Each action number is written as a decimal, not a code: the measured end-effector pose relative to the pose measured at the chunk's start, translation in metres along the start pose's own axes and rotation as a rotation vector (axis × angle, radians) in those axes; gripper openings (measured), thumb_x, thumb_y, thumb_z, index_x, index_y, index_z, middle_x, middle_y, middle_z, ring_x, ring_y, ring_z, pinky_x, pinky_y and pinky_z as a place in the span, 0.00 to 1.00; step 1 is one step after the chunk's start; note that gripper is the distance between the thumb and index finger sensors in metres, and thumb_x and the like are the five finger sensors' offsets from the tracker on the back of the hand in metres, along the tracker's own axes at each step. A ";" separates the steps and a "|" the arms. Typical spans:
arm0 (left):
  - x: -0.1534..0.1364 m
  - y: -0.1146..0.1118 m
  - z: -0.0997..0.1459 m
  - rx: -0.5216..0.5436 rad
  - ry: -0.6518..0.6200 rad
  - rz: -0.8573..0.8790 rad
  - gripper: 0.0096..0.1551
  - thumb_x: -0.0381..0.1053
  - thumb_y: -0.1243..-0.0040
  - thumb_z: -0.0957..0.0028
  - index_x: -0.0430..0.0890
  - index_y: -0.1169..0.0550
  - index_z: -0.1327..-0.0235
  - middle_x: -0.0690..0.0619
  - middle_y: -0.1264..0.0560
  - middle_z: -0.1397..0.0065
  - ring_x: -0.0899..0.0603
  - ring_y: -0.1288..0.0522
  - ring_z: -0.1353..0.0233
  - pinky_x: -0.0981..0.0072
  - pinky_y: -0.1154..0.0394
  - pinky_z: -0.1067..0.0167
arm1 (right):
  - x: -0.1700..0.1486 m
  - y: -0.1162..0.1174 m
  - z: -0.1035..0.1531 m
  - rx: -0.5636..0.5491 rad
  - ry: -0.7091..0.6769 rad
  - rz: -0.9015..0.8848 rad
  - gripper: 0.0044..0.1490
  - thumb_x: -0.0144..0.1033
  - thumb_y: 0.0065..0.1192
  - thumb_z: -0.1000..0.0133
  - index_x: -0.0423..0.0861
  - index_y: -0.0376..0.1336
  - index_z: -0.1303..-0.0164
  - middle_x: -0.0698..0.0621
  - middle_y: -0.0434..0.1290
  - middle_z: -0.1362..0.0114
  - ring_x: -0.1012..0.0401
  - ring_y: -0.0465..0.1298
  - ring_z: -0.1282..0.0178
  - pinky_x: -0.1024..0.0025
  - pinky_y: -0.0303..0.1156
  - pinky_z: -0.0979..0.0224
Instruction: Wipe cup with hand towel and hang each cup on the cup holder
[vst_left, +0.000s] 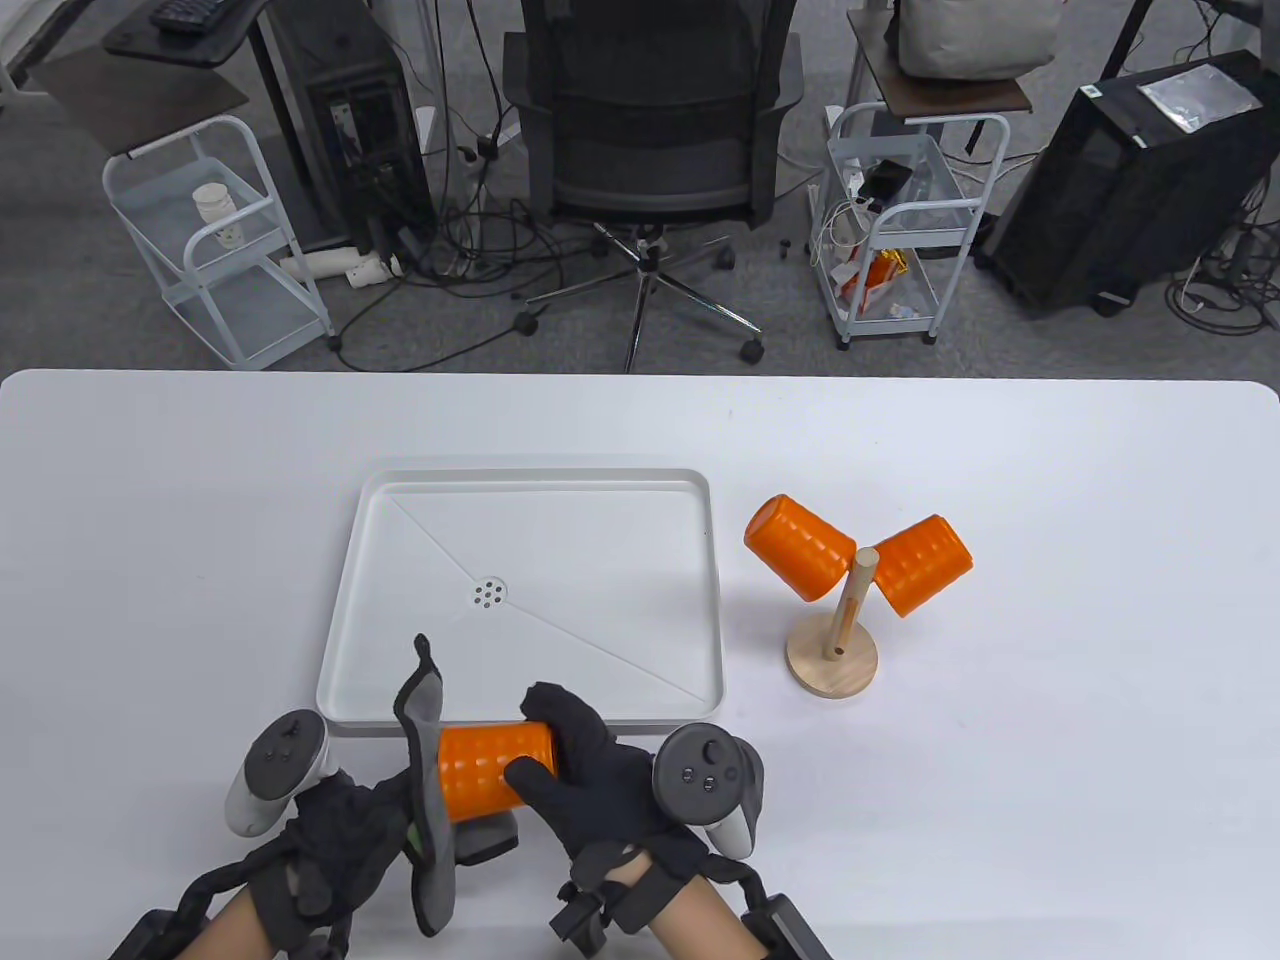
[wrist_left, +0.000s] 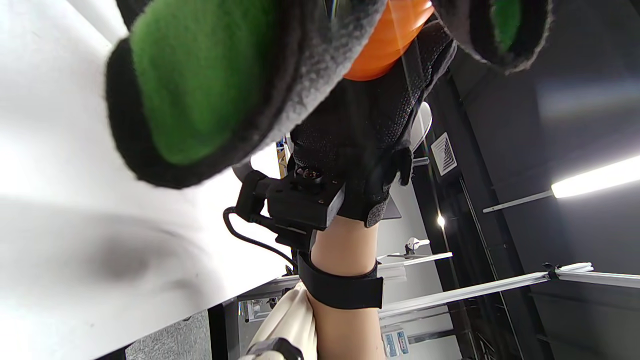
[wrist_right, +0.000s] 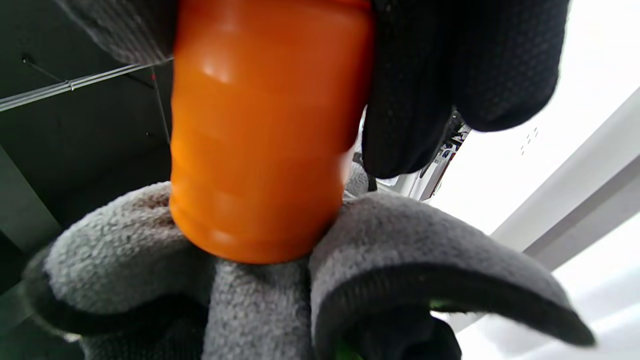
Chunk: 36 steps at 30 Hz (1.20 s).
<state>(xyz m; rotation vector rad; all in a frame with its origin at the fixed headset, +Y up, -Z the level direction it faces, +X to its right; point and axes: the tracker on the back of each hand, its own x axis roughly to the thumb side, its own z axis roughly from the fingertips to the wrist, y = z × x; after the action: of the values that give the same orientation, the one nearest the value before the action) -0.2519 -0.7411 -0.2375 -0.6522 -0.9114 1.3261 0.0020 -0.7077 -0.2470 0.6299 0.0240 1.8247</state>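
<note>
So the right hand (vst_left: 590, 785) has its fingers and thumb wrapped around an orange cup (vst_left: 490, 770), holding it on its side just off the near edge of the white tray (vst_left: 700, 600), up off the table (vst_left: 1050, 700). The left hand (vst_left: 330, 850) is on the other end of that cup with the grey hand towel (vst_left: 425, 780) bunched in its fingers, and the towel is pressed against the cup's left end, with one corner sticking up over the tray's near rim and the rest hanging down toward the person. In the right wrist view the cup (wrist_right: 265, 135) fills most of the frame, the black gloved fingers (wrist_right: 450, 75) are curled around it and the towel (wrist_right: 280, 280) is wrapped around its far end. The left wrist view shows the towel's green side (wrist_left: 200, 75) folded over and a bit of the cup (wrist_left: 390, 40) peeking out. To the right of the tray stands the wooden cup holder (vst_left: 840, 630), and two more orange cups are already hanging on it, one (vst_left: 800, 545) on its left peg and one (vst_left: 920, 565) on its right, both tilted outward
</note>
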 end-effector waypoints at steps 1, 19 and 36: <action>0.000 0.000 0.000 0.000 -0.003 0.003 0.52 0.83 0.61 0.59 0.66 0.48 0.19 0.69 0.51 0.10 0.37 0.29 0.23 0.35 0.36 0.26 | 0.001 0.001 0.000 0.004 0.000 -0.002 0.52 0.63 0.54 0.46 0.38 0.48 0.24 0.33 0.67 0.33 0.48 0.84 0.49 0.48 0.79 0.43; -0.002 -0.005 -0.002 -0.054 -0.013 0.136 0.54 0.84 0.62 0.61 0.62 0.41 0.19 0.66 0.45 0.10 0.32 0.27 0.27 0.32 0.34 0.29 | 0.022 0.018 0.006 0.026 -0.137 0.203 0.51 0.62 0.54 0.46 0.36 0.51 0.26 0.33 0.72 0.34 0.49 0.87 0.55 0.49 0.81 0.48; 0.016 -0.005 -0.001 -0.040 0.032 -0.355 0.54 0.85 0.59 0.61 0.64 0.44 0.19 0.67 0.46 0.11 0.35 0.27 0.26 0.32 0.35 0.29 | 0.013 0.021 0.005 0.069 -0.055 0.119 0.52 0.62 0.54 0.46 0.33 0.51 0.28 0.30 0.72 0.37 0.48 0.88 0.59 0.49 0.82 0.51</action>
<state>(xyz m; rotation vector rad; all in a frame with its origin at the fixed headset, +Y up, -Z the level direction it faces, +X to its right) -0.2481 -0.7266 -0.2309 -0.5122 -0.9785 0.9802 -0.0167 -0.7047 -0.2310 0.7434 0.0133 1.9268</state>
